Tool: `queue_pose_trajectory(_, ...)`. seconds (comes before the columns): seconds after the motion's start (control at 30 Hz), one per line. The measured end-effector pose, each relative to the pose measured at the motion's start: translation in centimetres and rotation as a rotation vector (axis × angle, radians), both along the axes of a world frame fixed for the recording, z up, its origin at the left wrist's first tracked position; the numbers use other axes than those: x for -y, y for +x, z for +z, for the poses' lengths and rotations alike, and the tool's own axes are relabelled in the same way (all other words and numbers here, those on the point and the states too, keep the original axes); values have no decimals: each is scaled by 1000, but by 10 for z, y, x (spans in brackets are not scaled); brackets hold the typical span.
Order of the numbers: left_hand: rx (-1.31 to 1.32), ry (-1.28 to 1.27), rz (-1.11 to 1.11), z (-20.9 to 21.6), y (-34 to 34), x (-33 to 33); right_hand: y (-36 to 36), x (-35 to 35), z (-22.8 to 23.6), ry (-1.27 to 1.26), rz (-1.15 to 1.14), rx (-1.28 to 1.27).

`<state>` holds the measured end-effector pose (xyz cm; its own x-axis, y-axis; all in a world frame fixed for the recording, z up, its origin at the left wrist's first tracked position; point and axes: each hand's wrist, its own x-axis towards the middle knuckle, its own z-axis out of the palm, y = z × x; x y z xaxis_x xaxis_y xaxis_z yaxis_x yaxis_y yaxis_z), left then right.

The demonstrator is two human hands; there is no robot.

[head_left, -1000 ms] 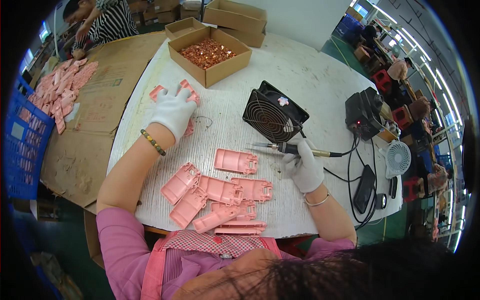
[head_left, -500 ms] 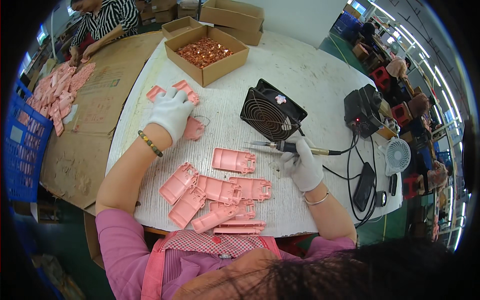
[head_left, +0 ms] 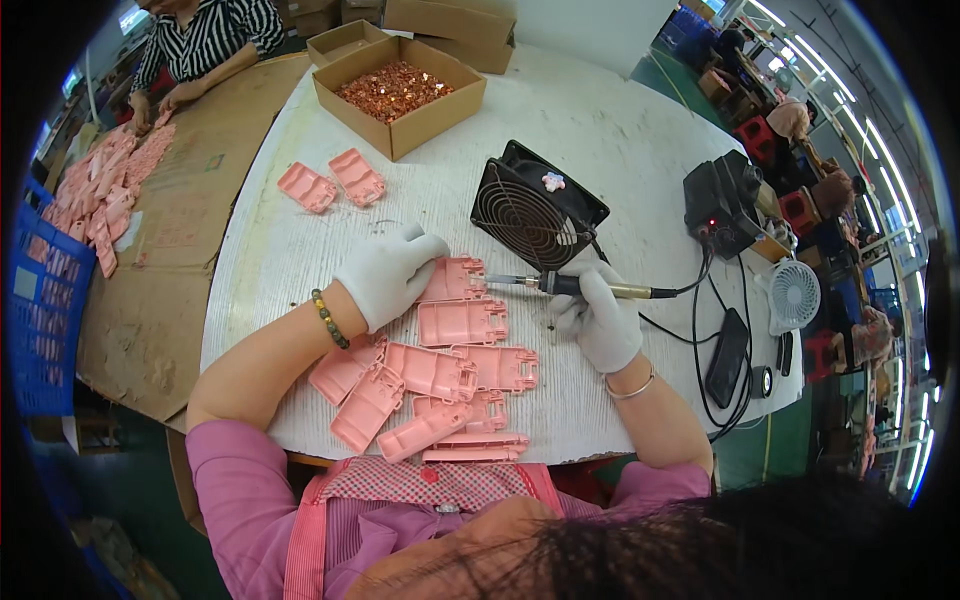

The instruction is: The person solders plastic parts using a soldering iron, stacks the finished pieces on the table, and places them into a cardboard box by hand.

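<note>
My left hand (head_left: 393,272), in a white glove, has its fingers closed on a pink plastic shell (head_left: 455,279) at the middle of the table. The shell's clipped end faces the tip of a soldering iron (head_left: 630,290). My gloved right hand (head_left: 605,325) grips this iron by its handle, with its tip pointing left; I cannot tell whether tip and shell touch. Just nearer to me lies another pink shell (head_left: 462,323), with several more shells (head_left: 432,372) piled and overlapping below it. Two pink shells (head_left: 332,183) lie beyond my left hand.
A cardboard box (head_left: 400,135) of small copper-coloured parts stands at the back. A black fan (head_left: 535,212) sits behind the iron. To the right are a black soldering station (head_left: 722,210), cables, a phone (head_left: 727,358) and a small white fan (head_left: 795,297). A co-worker sits far left.
My left hand has moved right and nearer from the far-left shells, bringing a pink shell to the iron's tip. The two far-left shells are now uncovered. My right hand still holds the iron.
</note>
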<state>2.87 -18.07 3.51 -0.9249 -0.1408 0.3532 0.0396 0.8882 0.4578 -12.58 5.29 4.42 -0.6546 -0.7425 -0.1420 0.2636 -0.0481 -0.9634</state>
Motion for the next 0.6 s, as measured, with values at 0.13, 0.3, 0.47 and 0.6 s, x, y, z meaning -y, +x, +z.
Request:
queue_pose_trajectory(0.13, 9, 39, -6, 0, -1, -3, 1, 1, -3, 49, -6, -33)
queue_pose_trajectory(0.3, 0, 41, -10, 2, 0, -5, 3, 1, 0, 100, -4, -43)
queue_pose_trajectory(0.47, 3, 43, -9, 1, 1, -6, 5, 3, 3, 108, 0, -25)
queue_pose_trajectory(0.6, 9, 38, -5, 3, 2, -7, 6, 3, 3, 120, 0, -56)
